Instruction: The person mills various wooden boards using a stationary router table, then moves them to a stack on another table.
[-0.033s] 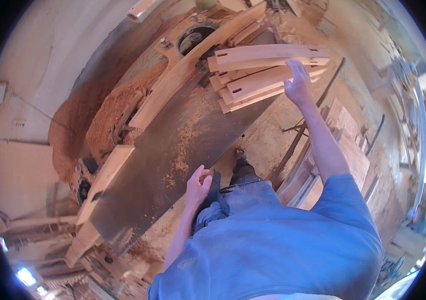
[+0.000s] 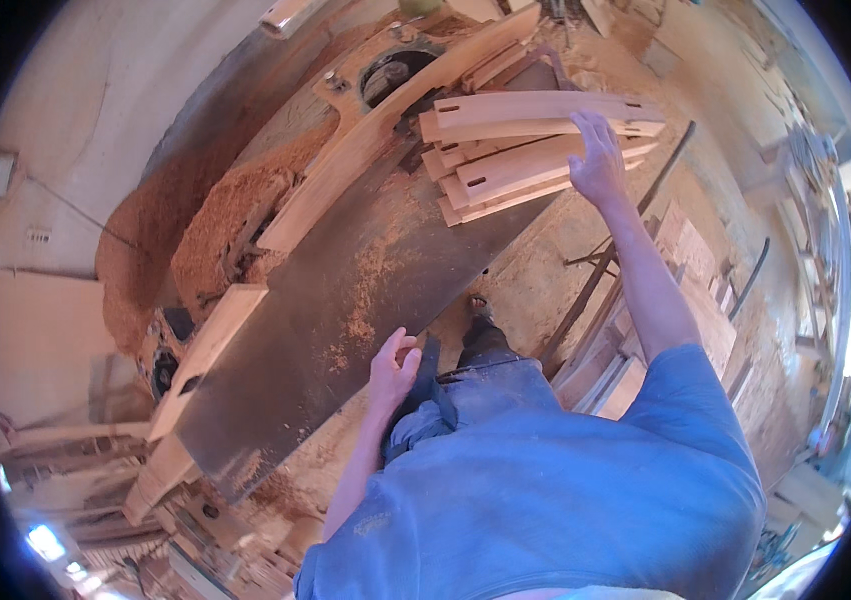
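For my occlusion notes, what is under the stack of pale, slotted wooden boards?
The dark, flat, sawdust-strewn tabletop runs in under the boards. The surface directly beneath is covered; anything else there cannot be seen.

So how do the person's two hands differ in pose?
The right hand reaches far out over the stacked pale boards, while the left hand is nearer the body, by the near edge of the dark tabletop. The right hand's fingers reach forward onto or just over a board, contact being hard to tell; the left hand's fingers are loosely curled, with nothing visibly held. Both hands are bare.
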Tool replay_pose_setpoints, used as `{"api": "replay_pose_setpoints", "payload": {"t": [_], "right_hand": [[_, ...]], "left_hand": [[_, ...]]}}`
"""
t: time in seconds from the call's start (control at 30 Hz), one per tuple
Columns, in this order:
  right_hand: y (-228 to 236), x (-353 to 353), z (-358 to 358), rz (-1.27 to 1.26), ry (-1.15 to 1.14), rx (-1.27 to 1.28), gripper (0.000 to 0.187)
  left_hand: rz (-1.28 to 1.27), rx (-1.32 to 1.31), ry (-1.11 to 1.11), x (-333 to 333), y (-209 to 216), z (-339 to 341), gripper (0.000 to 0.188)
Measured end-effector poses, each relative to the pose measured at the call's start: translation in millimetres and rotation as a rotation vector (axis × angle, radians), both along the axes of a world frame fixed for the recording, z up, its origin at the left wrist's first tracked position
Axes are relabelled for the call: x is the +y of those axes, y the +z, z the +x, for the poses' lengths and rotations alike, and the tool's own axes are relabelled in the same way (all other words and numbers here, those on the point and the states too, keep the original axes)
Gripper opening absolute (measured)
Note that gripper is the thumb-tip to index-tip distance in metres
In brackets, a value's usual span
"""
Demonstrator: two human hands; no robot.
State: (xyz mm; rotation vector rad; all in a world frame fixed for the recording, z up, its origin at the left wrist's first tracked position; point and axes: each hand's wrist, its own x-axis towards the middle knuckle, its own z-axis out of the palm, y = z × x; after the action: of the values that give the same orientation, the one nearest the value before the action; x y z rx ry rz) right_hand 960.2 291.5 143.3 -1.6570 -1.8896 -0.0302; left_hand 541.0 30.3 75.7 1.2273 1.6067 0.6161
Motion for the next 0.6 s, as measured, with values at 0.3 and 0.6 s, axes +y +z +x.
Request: {"api": "replay_pose_setpoints", "payload": {"t": [0.3,0.6], "right_hand": [[1.5,93.3,30.5,-0.144,0.146,-0.297,0.065],[40.7,50.4,-37.4,0.015,0.287,-0.137,0.06]], "left_hand": [[-0.058,-0.092,0.251,1.6,-18.9,9.0,0.055],[0.012,-0.252,0.311,42.8,-9.8,-0.1,0.061]]}}
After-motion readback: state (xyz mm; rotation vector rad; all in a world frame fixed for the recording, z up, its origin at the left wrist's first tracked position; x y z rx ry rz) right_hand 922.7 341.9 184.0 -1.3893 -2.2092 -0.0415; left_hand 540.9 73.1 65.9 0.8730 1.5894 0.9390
